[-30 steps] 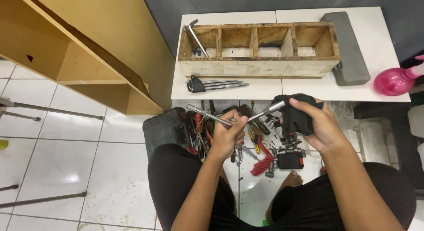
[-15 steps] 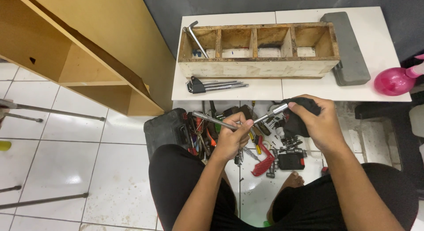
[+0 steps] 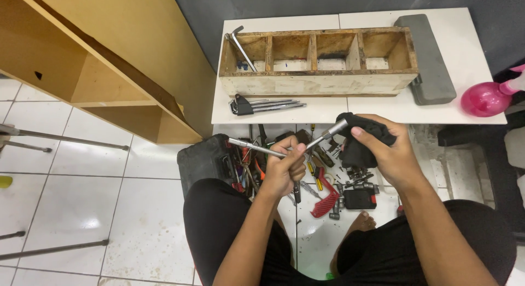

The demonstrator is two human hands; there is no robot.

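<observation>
— What does the left hand have?
— Its grip is closed tight around a bundle of metal rods. One slim silver rod sticks out to the left, over a black tool case on the floor, and a dark stub hangs below the fist.

— And the right hand?
— It is wrapped around a black cloth, fingers curled over the top and thumb pressed on the front. The cloth covers the far end of a silver shaft that runs diagonally from the left fist up into the cloth. How firmly the shaft itself is pinched inside the cloth cannot be told.

— Where is all this held?
— In the air above the person's lap, just in front of the white desk and over a heap of loose tools on the tiled floor.

— What sits on the desk?
— A worn wooden box with four compartments, a bent hex key leaning in the leftmost one, a set of hex keys in front of it, a grey block at its right end, and a pink spray bottle at the far right.
</observation>
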